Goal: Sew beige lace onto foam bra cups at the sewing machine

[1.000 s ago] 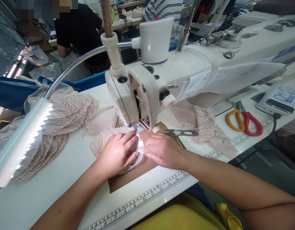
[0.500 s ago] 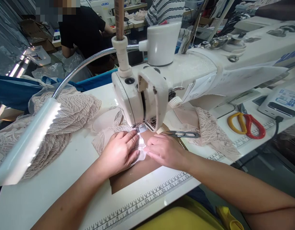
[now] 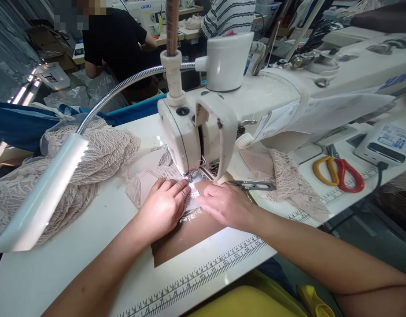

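My left hand (image 3: 166, 200) lies on a piece of pale lace fabric (image 3: 192, 200), its fingers stretched flat beside the presser foot of a white sewing machine (image 3: 190, 141). My right hand (image 3: 224, 203) is closed, with thumb and forefinger at the right edge of the lace. Both hands rest over a brown sheet (image 3: 186, 237) on the machine bed. Thread snips (image 3: 256, 185) stick out behind my right hand; whether that hand touches them I cannot tell. The needle point is hidden.
Stacked lace pieces (image 3: 94, 152) lie at left under a lamp (image 3: 44, 193). More lace (image 3: 285, 176) and red-and-yellow-handled scissors (image 3: 338, 172) are at right. A printed ruler (image 3: 203, 277) runs along the front edge. A person in black (image 3: 113, 48) sits beyond.
The lace under my hands has shifted and its loose white front edge no longer shows. The left thumb is now tucked from sight. A bent metal lever shows by the needle.
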`<state>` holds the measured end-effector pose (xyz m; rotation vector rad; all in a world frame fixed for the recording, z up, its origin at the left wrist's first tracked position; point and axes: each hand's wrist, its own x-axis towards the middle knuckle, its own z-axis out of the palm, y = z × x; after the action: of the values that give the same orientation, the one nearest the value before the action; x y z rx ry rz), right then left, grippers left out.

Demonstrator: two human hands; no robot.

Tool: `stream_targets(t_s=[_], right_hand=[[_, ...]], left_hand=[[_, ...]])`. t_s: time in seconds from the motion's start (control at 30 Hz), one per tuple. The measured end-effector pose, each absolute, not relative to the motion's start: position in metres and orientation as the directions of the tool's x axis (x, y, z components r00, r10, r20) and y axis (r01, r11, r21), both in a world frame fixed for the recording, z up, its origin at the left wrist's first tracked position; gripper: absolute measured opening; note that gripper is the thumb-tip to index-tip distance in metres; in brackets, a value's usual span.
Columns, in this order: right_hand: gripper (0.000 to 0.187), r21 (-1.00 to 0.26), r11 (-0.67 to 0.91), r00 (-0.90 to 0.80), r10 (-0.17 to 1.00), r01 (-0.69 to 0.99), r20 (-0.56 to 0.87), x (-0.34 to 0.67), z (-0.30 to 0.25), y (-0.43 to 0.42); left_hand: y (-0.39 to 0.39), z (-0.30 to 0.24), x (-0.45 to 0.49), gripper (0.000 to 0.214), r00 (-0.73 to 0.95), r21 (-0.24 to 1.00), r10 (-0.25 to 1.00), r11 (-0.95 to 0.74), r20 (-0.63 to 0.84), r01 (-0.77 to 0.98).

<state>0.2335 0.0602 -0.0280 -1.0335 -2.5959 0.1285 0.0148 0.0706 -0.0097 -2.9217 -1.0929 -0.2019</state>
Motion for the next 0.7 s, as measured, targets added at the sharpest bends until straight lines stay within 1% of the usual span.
stream_targets(t_s=[0.13, 0.27, 0.37, 0.6, 0.67, 0.7], right_hand=[[0.018, -0.216, 0.724, -0.674, 0.689, 0.655, 0.266, 0.233, -0.026, 0.060], [0.016, -0.255, 0.685, -0.653, 0.728, 0.683, 0.208, 0.229, -0.023, 0.062], [0.017, -0.262, 0.664, -0.640, 0.747, 0.700, 0.180, 0.226, -0.021, 0.063], [0.023, -0.272, 0.652, -0.620, 0.758, 0.708, 0.202, 0.224, -0.023, 0.069], [0.023, -0.258, 0.658, -0.626, 0.753, 0.707, 0.204, 0.223, -0.023, 0.070], [0.022, -0.250, 0.664, -0.636, 0.747, 0.705, 0.192, 0.222, -0.023, 0.069]], left_hand=[[0.073, -0.011, 0.013, 0.034, 0.742, 0.025, 0.659, -0.750, 0.122, 0.661], [0.076, -0.011, 0.011, 0.036, 0.726, 0.013, 0.676, -0.733, 0.125, 0.680], [0.080, -0.010, 0.011, 0.035, 0.705, -0.002, 0.697, -0.711, 0.134, 0.703], [0.087, -0.019, 0.001, 0.030, 0.643, -0.006, 0.752, -0.649, 0.145, 0.761], [0.086, -0.019, -0.006, 0.030, 0.651, 0.004, 0.741, -0.661, 0.165, 0.750], [0.085, -0.018, -0.007, 0.031, 0.668, 0.011, 0.716, -0.684, 0.203, 0.730]])
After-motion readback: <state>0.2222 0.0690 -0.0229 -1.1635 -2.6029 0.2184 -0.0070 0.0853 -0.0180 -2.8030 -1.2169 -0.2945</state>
